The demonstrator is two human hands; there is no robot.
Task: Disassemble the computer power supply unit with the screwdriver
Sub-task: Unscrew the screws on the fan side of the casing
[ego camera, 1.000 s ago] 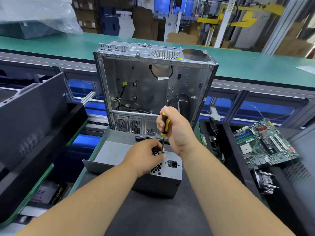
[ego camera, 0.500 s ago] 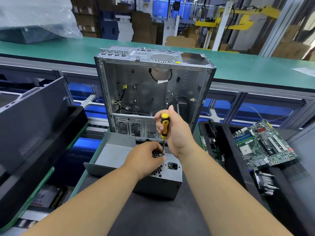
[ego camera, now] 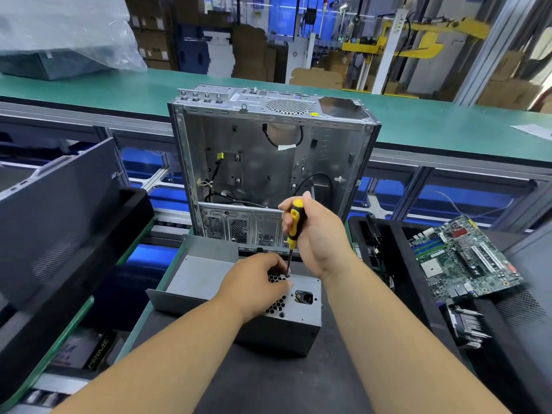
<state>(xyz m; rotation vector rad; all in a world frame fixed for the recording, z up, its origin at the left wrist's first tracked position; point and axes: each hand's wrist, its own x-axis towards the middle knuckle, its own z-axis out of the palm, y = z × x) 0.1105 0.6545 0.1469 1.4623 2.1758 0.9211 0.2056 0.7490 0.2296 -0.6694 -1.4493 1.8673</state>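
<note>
The grey metal power supply unit (ego camera: 301,312) lies on the dark mat in front of me, its vented face with the black power socket turned up. My left hand (ego camera: 257,282) rests on the honeycomb grille, fingers curled near the screwdriver's tip. My right hand (ego camera: 319,234) grips the yellow and black screwdriver (ego camera: 294,224) upright. Its thin shaft points down to the top face of the unit, just beside my left fingers.
An emptied computer case (ego camera: 268,165) stands open right behind the unit. A loose grey metal cover (ego camera: 203,273) lies to the unit's left. A black bin with a green motherboard (ego camera: 460,258) and a heatsink (ego camera: 466,327) sits at right. Dark side panels (ego camera: 59,204) lean at left.
Both hands and the screwdriver stay on the same spot of the unit; my right hand shifted slightly on the handle. The camera view drifted a little.
</note>
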